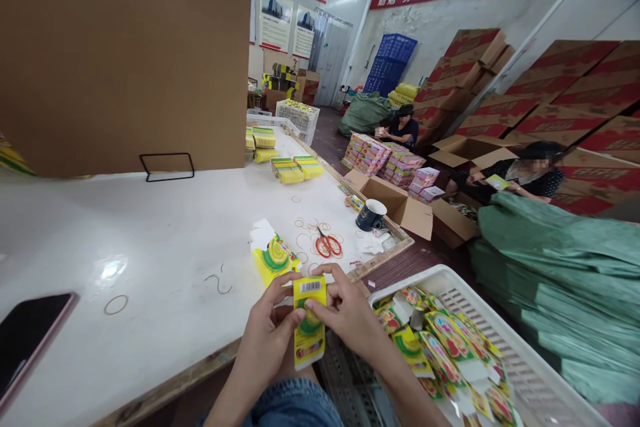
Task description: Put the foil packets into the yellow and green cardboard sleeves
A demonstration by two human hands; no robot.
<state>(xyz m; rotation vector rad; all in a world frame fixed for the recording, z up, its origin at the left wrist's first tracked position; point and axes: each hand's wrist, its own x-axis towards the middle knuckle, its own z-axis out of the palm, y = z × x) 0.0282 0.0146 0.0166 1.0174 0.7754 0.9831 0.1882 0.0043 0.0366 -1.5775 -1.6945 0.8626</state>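
Both hands hold one flat yellow printed carton [311, 340] with a barcode at its upper end, just off the table's front edge. My left hand [273, 320] grips its left side, thumb on the front face. On the right side, my right hand [343, 310] pinches it with the thumb on the green print and fingers behind. Beyond the hands, another yellow carton [274, 260] with white flaps lies on the white table [165, 233]. To my right, a white plastic basket [543, 363] holds many loose printed cartons [450, 340].
Red-handled scissors [328, 244] lie among rubber bands, near a dark mug [371, 215]. Banded yellow carton bundles [297, 169] sit farther back. A large cardboard sheet [125, 60] stands at left, a phone [35, 340] nearer. Two people work by boxes beyond; green sacks [555, 280] lie right.
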